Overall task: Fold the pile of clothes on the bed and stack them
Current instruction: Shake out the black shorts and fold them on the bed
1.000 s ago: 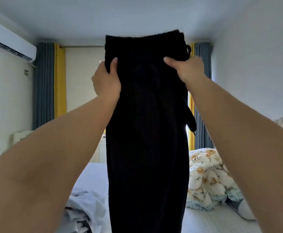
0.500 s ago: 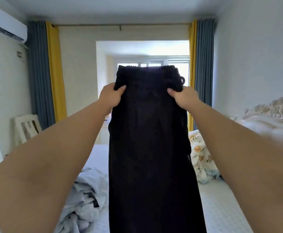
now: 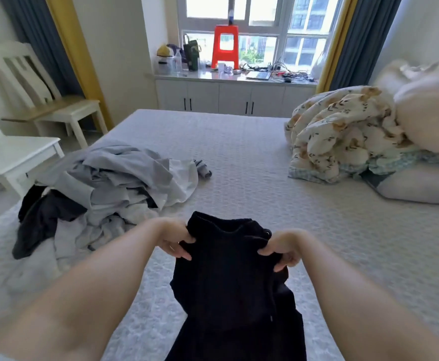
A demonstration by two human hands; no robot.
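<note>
A pair of black trousers (image 3: 228, 280) hangs low over the near part of the bed (image 3: 239, 157), waistband towards the far side. My left hand (image 3: 175, 239) grips the waistband's left corner. At the right corner, my right hand (image 3: 280, 248) pinches the band with curled fingers. The legs run down out of the frame's bottom edge. A loose pile of clothes (image 3: 109, 188), grey, white and dark, lies on the bed's left side, left of my left arm.
A rolled floral quilt (image 3: 335, 131) and pillows (image 3: 421, 186) lie at the bed's right. Two white chairs (image 3: 17, 157) stand beside the bed on the left. Beyond the bed's far edge is a white cabinet (image 3: 234, 96) under the window, with a red stool (image 3: 225, 46) on it.
Both hands have come down from head height with the black trousers, which now hang low over the bed. The view has tilted down to the bed.
</note>
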